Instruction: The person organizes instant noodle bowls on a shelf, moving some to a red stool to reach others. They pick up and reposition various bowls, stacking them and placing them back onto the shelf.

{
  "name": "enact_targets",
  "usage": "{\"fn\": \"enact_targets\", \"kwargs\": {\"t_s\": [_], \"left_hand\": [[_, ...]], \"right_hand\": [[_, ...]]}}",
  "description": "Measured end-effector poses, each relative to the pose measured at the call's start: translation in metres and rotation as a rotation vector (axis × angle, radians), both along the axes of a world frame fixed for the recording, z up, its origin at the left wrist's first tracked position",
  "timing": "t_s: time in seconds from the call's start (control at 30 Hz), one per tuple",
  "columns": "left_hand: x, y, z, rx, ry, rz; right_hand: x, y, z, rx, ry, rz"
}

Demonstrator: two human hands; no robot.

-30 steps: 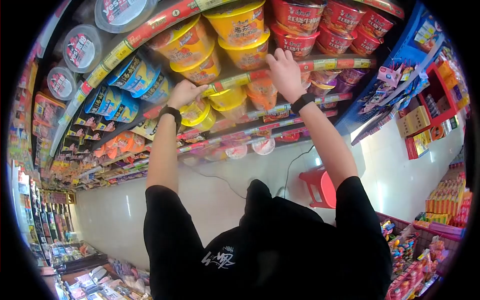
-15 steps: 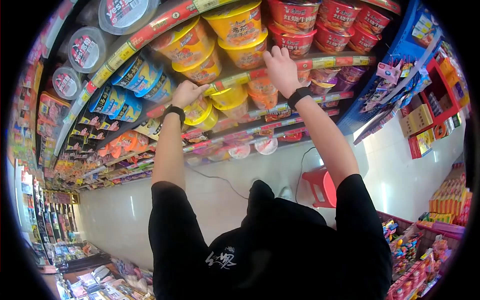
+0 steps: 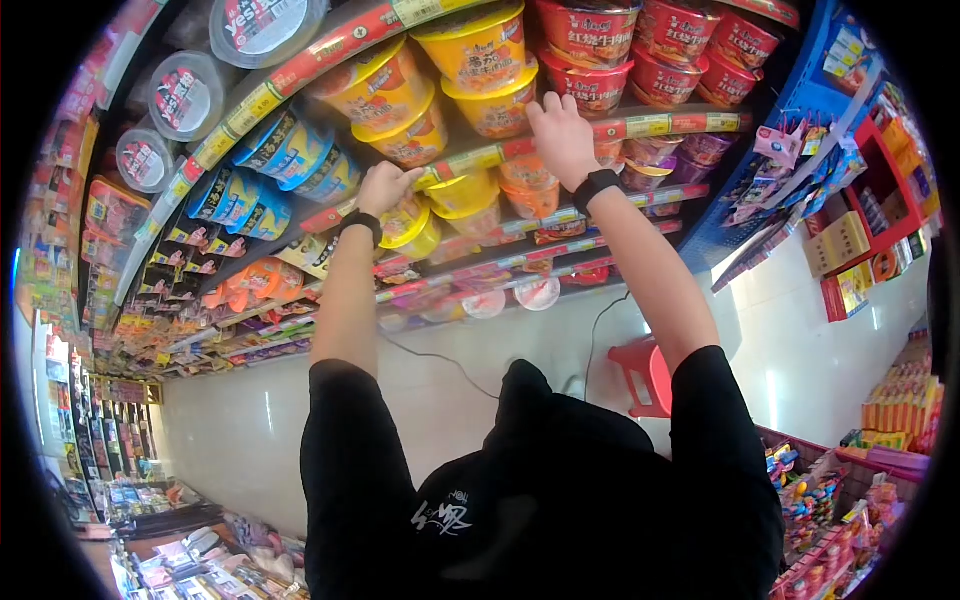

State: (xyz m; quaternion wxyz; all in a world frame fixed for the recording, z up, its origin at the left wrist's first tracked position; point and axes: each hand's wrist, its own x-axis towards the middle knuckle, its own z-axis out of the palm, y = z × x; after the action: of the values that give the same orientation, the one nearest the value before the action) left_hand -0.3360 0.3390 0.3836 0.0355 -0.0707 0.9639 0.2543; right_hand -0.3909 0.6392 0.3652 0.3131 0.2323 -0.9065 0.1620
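Note:
My left hand [image 3: 388,188] is curled over the front edge of a shelf [image 3: 470,162], its thumb stretched to the right along the price strip. Further right, my right hand [image 3: 563,138] hooks its bent fingers over the same edge. Just above the left hand stand stacked yellow instant noodle tubs [image 3: 415,135]. A second yellow stack [image 3: 492,108] rises between the hands, and red instant noodle bowls [image 3: 590,88] sit right behind my right fingertips. Below the edge, yellow tubs [image 3: 465,195] and an orange tub [image 3: 530,200] fill the lower shelf.
Blue noodle tubs [image 3: 285,150] and clear-lidded bowls [image 3: 186,97] line the left shelves. A blue rack [image 3: 745,165] with hanging packets closes the right end. On the floor [image 3: 230,430] are a red stool [image 3: 645,378] and a dark cable [image 3: 440,355].
The left part of the shelving has shifted slightly right in view, and my left hand with it. Both hands keep their places on the shelf edge.

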Motion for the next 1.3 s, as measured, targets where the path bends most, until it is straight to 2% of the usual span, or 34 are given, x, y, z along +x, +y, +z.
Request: {"fn": "enact_targets", "kwargs": {"t_s": [0.3, 0.6, 1.3], "left_hand": [[0.007, 0.006, -0.004, 0.045, 0.065, 0.036], [0.008, 0.004, -0.003, 0.194, 0.035, 0.067], [0.01, 0.002, -0.015, 0.217, 0.131, 0.079]], "right_hand": [[-0.003, -0.001, -0.005, -0.035, 0.025, 0.005], [-0.002, -0.003, 0.001, 0.022, -0.05, -0.043], [-0.003, -0.002, -0.002, -0.008, -0.058, -0.038]]}}
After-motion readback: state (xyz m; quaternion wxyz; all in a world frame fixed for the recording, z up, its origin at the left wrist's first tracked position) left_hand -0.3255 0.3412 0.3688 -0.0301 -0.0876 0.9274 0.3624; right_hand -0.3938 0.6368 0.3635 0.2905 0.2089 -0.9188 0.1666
